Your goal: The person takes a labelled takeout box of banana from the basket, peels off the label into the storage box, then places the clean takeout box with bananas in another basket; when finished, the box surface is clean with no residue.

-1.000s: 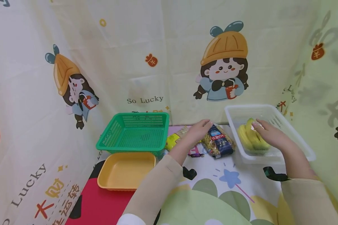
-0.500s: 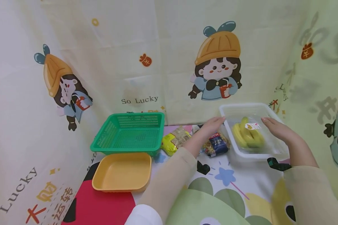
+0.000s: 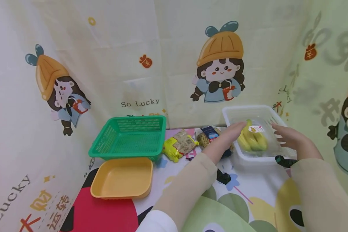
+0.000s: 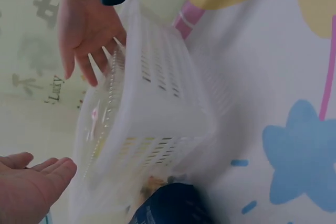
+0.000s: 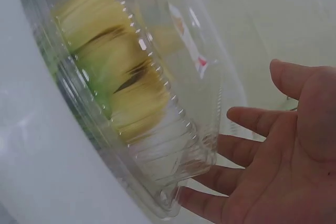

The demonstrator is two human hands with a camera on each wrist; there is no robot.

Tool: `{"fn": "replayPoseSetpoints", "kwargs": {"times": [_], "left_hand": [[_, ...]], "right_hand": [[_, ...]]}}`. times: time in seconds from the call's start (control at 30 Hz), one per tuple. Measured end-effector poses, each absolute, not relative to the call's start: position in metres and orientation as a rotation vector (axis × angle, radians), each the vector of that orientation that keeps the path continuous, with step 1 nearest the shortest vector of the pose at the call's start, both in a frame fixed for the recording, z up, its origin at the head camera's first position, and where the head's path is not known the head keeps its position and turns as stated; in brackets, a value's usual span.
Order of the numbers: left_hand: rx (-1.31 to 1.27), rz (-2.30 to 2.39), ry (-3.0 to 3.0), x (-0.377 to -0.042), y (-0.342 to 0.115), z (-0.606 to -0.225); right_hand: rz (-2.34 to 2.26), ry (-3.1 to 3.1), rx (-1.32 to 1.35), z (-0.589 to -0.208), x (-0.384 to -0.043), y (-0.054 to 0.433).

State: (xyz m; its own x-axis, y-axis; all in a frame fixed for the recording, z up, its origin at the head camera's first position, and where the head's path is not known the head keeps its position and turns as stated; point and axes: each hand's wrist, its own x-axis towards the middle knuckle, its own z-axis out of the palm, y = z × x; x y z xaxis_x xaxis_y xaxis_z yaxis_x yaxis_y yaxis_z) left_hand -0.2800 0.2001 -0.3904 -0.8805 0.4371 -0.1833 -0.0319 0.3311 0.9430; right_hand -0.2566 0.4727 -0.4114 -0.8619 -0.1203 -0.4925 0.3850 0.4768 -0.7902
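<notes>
A clear plastic box [image 3: 274, 146] of bananas [image 3: 253, 138], with a small white label on its lid, sits in the white basket [image 3: 246, 159]. My left hand [image 3: 231, 132] is held over the basket's left rim, fingers straight and holding nothing. On the box's other side my right hand [image 3: 293, 139] has its fingers spread. In the right wrist view, the right hand [image 5: 278, 150] has its lower fingertips at the corner of the clear box [image 5: 173, 166]; whether they press on it I cannot tell. The left hand [image 4: 37, 184] appears apart from the basket in its own wrist view.
A bag of pasta [image 3: 210, 135] lies left of the white basket, partly behind my left arm. Beside it is a yellow packet [image 3: 178, 146]. Farther left stand a green basket [image 3: 130, 154] and, before it, a yellow tray [image 3: 121, 180]. A printed cloth hangs behind.
My right hand has moved off the bananas to the right side of their box. My left hand has moved right, from above the pasta bag to the white basket's left rim.
</notes>
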Motion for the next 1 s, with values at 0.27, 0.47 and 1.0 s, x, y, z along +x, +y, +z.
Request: {"fn": "replayPoseSetpoints", "kwargs": {"times": [0.27, 0.47, 1.0], "left_hand": [[0.174, 1.722, 2.026, -0.270, 0.209, -0.395], [0.186, 1.805, 1.973, -0.268, 0.218, -0.402], [0.025, 2.079, 1.716, -0.262, 0.246, -0.418]], "right_hand": [[-1.407, 2.137, 0.213, -0.426, -0.263, 0.476], [-1.412, 2.160, 0.201, -0.439, -0.266, 0.481], [-1.539, 2.117, 0.295, -0.438, -0.256, 0.491]]}}
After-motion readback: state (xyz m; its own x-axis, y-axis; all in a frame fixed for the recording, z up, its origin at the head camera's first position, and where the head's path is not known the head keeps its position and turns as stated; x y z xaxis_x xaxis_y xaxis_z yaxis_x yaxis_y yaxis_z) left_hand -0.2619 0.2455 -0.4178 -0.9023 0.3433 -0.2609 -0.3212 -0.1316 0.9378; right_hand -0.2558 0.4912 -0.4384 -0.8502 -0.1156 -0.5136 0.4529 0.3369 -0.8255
